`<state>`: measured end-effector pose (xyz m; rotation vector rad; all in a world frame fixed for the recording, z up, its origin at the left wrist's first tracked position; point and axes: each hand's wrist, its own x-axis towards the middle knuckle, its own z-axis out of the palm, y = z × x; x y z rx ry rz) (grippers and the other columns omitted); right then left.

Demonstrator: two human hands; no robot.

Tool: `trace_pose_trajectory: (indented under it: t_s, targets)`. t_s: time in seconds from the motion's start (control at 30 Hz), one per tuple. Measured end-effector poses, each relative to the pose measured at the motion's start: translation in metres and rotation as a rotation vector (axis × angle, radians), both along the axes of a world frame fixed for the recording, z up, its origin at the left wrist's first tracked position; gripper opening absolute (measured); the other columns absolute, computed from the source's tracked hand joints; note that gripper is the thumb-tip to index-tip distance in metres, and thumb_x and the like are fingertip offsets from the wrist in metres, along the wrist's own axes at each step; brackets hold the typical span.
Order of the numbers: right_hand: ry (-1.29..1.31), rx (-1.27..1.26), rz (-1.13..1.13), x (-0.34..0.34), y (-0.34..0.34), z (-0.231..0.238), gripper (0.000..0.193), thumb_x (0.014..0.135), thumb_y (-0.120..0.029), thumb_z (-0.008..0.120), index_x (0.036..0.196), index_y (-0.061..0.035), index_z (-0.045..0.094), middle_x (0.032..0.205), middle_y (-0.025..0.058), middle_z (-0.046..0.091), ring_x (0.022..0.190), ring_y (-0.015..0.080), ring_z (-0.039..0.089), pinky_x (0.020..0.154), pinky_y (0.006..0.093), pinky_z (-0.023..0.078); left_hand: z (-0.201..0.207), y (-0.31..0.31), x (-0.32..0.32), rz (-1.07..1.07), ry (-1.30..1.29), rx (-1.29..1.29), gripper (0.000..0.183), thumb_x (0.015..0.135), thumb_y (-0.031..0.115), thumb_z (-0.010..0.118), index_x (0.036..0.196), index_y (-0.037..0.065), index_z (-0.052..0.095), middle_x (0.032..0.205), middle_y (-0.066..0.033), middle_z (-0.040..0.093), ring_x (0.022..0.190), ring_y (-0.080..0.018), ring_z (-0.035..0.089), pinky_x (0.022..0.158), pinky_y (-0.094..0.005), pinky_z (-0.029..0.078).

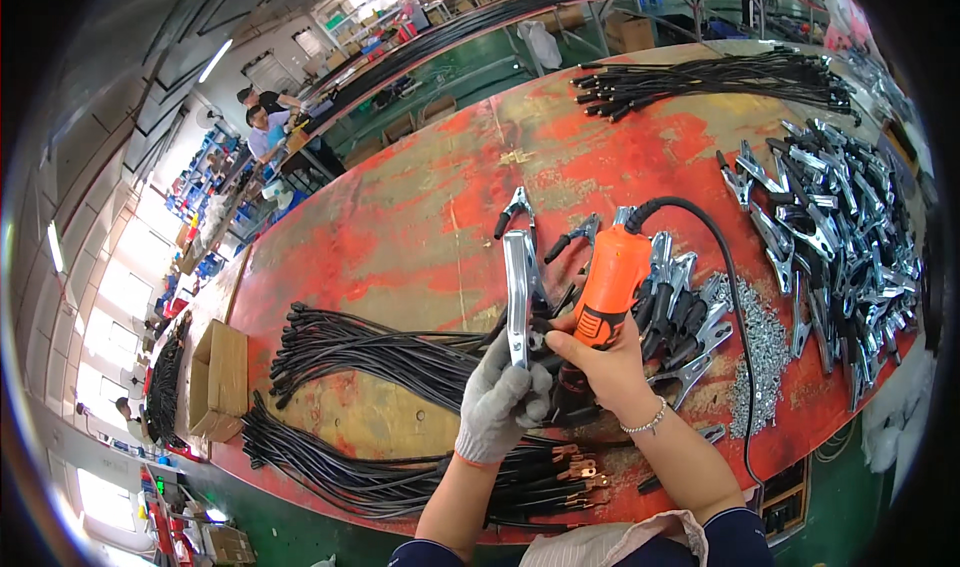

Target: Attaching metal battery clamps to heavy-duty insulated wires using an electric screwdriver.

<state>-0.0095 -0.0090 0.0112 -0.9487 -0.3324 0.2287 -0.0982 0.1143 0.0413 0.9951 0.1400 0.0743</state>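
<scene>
My left hand (pixel 495 397), in a pale knitted glove, is closed around the lower end of a silver metal spring clamp (pixel 518 292) held upright. My bare right hand (pixel 610 365) grips an orange and black electric screwdriver (pixel 614 272), its cord (pixel 712 235) rising from the top and curving down to the right. The tool's lower end is close to the clamp's lower part; whether they touch is hidden by my fingers. Just beyond my hands lies another clamp with black handles (pixel 516 209). Several more clamps (pixel 680 297) lie right of the tool.
Black cable bundles (pixel 370 352) lie left, the nearer one ending in copper lugs (pixel 580 472). A heap of small screws (pixel 757 362) and a large clamp pile (pixel 840 217) cover the right. More cables (pixel 710 82) lie far back. A cardboard box (pixel 222 382) stands left; people (pixel 268 132) work beyond.
</scene>
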Motion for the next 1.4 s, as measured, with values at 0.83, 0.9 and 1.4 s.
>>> trace_pose_trajectory:
  t_s: [0.83,0.9,1.4]
  targets:
    - [-0.074,-0.012,-0.128,-0.006,-0.018,0.013,0.051,0.083,-0.003,0.066,0.126,-0.0026,0.040,0.086,0.0020,0.057,0.072,0.0081,0.053,0.064,0.0227,0.046,0.012,-0.003,0.010,-0.038,0.013,-0.037,0.066,0.088,0.015,0.061,0.141,0.006,0.023,0.132,-0.0149,0.046,0.095,-0.0166,0.062,0.061,-0.0266,0.055]
    - [-0.135,0.079,-0.268,-0.007,-0.032,0.021,0.049,0.083,0.000,0.062,0.126,-0.0021,0.038,0.089,0.0037,0.055,0.071,0.0090,0.053,0.062,0.0232,0.045,0.025,-0.009,0.015,-0.006,0.046,0.009,0.062,0.089,0.014,0.058,0.140,0.005,0.025,0.125,-0.0144,0.051,0.089,-0.0157,0.063,0.061,-0.0262,0.054]
    - [-0.644,0.686,-0.470,-0.025,-0.088,0.079,0.051,0.092,-0.013,0.047,0.136,-0.0302,0.029,0.122,0.0092,0.041,0.076,0.0245,0.052,0.050,0.0421,0.044,0.015,-0.041,0.030,0.043,0.091,0.167,0.044,0.088,-0.001,0.050,0.130,0.000,0.037,0.094,-0.0089,0.057,0.073,-0.0091,0.057,0.053,-0.0180,0.048]
